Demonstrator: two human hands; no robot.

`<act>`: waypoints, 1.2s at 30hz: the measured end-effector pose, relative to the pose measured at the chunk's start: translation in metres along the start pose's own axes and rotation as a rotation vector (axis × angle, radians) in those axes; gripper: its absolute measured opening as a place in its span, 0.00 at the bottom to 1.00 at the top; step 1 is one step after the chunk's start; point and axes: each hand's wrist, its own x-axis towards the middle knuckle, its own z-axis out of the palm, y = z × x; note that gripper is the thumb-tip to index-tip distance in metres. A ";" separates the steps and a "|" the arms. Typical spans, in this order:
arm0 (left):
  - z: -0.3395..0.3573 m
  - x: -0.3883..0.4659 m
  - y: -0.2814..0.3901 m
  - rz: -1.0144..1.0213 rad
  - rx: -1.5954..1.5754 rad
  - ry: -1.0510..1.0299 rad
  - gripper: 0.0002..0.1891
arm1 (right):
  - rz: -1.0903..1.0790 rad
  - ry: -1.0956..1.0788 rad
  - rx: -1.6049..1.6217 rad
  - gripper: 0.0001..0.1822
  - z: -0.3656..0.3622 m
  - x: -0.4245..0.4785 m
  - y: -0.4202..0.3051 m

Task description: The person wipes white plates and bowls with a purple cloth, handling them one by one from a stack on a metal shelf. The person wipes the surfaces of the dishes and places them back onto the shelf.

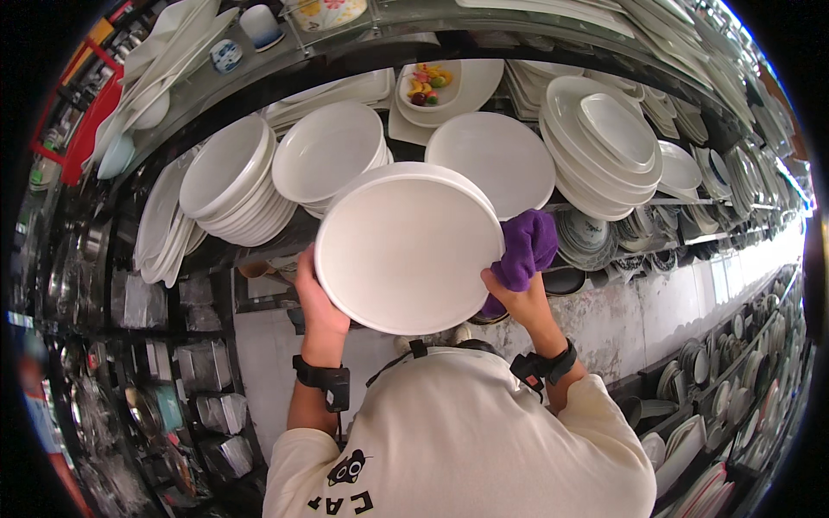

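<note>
Both my hands hold a large round white dish (411,252) in front of my body, its wide face towards the camera. My left hand (318,304) grips its left rim, with the fingers partly hidden behind it. At the lower right rim is my right hand (518,294), which also holds a bunched purple cloth (528,249) against the dish's edge. Behind the dish, on the shelf, stand a stack of white bowls (223,168), another stack of white bowls (330,152), a round white plate (490,162) and a stack of oval white plates (599,142).
A glass shelf (414,26) with dishes and cups crosses above. At the left are racks with plastic-wrapped goods (139,301); more racks of tableware (699,362) line the right. A white dish holds small colourful fruit shapes (429,84). Part of another person (42,395) shows at the far left.
</note>
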 end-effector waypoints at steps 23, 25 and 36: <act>0.111 0.162 -0.084 0.388 1.234 -0.220 0.19 | 0.009 0.266 -0.209 0.14 -0.069 0.082 0.025; 0.115 0.183 -0.090 0.416 1.248 -0.234 0.19 | 0.033 0.279 -0.239 0.11 -0.066 0.088 0.041; 0.129 0.232 -0.112 0.301 1.117 -0.324 0.17 | 0.106 0.403 -0.254 0.20 -0.061 0.096 0.043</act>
